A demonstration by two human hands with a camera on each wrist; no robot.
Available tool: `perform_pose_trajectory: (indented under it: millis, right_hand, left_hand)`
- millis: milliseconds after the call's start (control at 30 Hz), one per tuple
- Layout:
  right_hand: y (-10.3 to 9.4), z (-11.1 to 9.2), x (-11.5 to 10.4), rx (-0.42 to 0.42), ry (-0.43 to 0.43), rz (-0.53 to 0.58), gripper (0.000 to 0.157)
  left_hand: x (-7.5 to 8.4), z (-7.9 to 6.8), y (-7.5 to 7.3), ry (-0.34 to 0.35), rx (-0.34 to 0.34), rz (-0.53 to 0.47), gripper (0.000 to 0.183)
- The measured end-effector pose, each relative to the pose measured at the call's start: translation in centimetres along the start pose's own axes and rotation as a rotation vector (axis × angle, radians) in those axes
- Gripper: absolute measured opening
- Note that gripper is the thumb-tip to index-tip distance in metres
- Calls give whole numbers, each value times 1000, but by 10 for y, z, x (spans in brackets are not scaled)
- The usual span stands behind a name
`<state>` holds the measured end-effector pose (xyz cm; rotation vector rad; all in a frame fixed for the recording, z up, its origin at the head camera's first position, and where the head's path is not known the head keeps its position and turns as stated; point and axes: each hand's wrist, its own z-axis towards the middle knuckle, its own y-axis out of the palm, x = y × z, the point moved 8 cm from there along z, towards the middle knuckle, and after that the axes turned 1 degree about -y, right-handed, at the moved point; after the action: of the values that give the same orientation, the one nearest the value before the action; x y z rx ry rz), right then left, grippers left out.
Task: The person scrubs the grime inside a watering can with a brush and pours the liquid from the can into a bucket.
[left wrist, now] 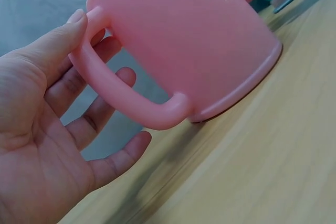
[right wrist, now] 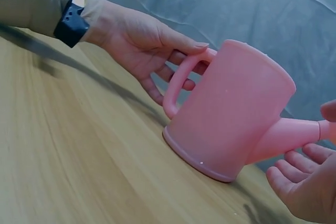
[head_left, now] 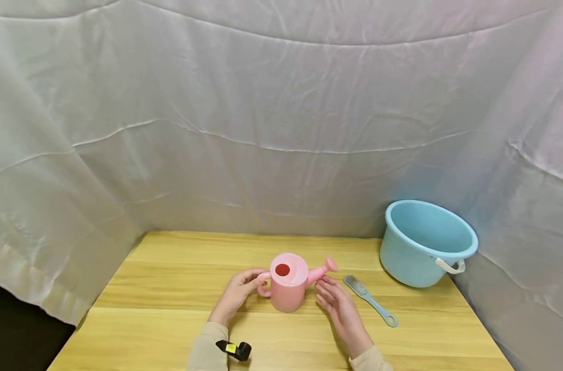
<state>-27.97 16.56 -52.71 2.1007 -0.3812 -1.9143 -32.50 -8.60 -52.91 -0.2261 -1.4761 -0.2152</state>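
Observation:
A pink watering can (head_left: 288,296) with a red opening in its top stands upright on the wooden table. My left hand (head_left: 239,291) holds its handle (left wrist: 123,100), thumb on the upper part and the index side behind it; the lower fingers stay loose, as the left wrist view shows. On the other side my right hand (head_left: 339,306) is at the spout (right wrist: 283,137). Its relaxed fingers lie under the spout at or near contact, and the thumb tip shows above it. To the right of that hand lies a light blue brush (head_left: 371,299) with grey bristles.
A light blue bucket (head_left: 418,270) with a white handle stands at the table's back right. Grey cloth (head_left: 272,180) hangs behind the table and along both sides. A black wrist camera (head_left: 235,350) sits on the left sleeve.

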Motion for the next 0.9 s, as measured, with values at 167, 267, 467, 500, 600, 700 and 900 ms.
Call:
perform_pose_trajectory:
  millis: [167,267,467,500,600,700,900]
  right_hand:
    - [-10,-2,-4,43,7,19,44]
    - [-15,-3,-8,64,3,16,37]
    - [-25,-3,-10,91,10,9,26]
    - [-26,-3,-10,92,10,12,24]
    - [-32,-2,-11,99,18,25,18]
    - [-38,-1,-14,98,27,24,11]
    - [-52,-2,-28,62,54,-84,11]
  left_hand:
    - [-1,2,13,6,-26,-17,31]
    - [-3,2,20,7,-42,-44,33]
    - [-4,2,29,6,-33,-57,32]
    - [-3,2,30,8,-31,-54,32]
    - [-1,2,34,12,-38,-59,33]
    - [0,1,37,10,-40,-62,33]
    - [1,2,39,9,-32,-37,34]
